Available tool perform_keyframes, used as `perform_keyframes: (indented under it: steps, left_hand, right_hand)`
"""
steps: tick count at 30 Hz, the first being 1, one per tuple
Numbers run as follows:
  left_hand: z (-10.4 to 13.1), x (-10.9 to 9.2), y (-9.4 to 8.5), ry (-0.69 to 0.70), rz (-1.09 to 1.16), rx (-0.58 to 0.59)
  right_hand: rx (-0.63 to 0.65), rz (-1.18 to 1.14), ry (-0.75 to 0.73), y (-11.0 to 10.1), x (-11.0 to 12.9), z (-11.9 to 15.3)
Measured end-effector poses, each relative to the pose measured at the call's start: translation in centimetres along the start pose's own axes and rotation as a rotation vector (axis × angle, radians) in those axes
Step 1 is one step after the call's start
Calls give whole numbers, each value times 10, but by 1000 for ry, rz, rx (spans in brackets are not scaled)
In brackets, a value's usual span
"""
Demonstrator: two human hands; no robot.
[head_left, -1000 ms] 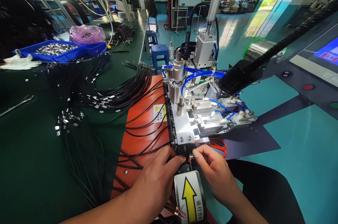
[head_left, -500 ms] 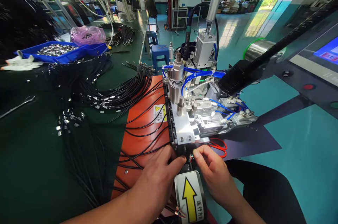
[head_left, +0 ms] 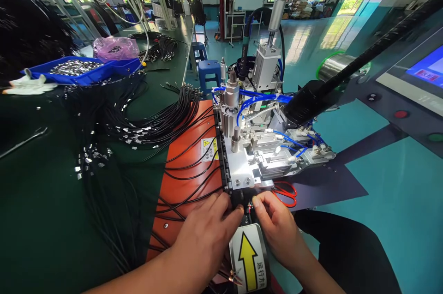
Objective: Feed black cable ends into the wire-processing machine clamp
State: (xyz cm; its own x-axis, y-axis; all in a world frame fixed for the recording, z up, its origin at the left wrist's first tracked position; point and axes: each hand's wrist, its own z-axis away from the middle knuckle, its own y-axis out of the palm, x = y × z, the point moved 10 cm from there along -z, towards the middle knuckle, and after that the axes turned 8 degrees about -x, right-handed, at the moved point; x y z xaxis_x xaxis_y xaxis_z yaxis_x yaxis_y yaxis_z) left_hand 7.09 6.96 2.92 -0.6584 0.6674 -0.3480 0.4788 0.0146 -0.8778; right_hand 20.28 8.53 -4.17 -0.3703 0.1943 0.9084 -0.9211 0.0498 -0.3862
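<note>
My left hand [head_left: 211, 225] is closed at the front end of the machine's track, its thumb and fingertips pressed on a black cable that they mostly hide. Thin coloured wires [head_left: 249, 207] stick out of the cable's end between my two hands. From the right, my right hand [head_left: 277, 220] pinches at these wires with thumb and index finger. Just below the fingertips sits a white plate with a yellow arrow [head_left: 248, 257]. Several black cables [head_left: 188, 176] lie across the orange-red board [head_left: 194, 146], their ends at the track of the metal machine [head_left: 242, 165].
Red-handled scissors [head_left: 285, 194] lie right of my right hand. A black flexible hose [head_left: 304, 102] slants over the machine. On the green table [head_left: 41, 201] are cable bundles [head_left: 166, 123] and a blue tray [head_left: 65, 70] of small metal parts. A solder-wire spool [head_left: 341, 65] stands behind.
My left hand's fingers have shifted slightly around the cable. The right hand stays almost in place, still pinching at the wires. The view has moved very little.
</note>
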Motion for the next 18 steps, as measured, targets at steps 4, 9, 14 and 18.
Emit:
perform_keyframes:
  steps: [4,9,14,18]
  left_hand:
    - [0,0,-2,3,18,-30]
    - [2,3,0,-3,31,-50]
    - [1,3,-3,1,38,-99]
    - [-1,0,-4,16,30,-128]
  right_hand:
    - [-89,8,67,-16,0,9]
    - [-143,172,-50,-16,22,23]
    - [-164,203,-63,-12,20,22]
    - [-186,212,-47,-15,13,20]
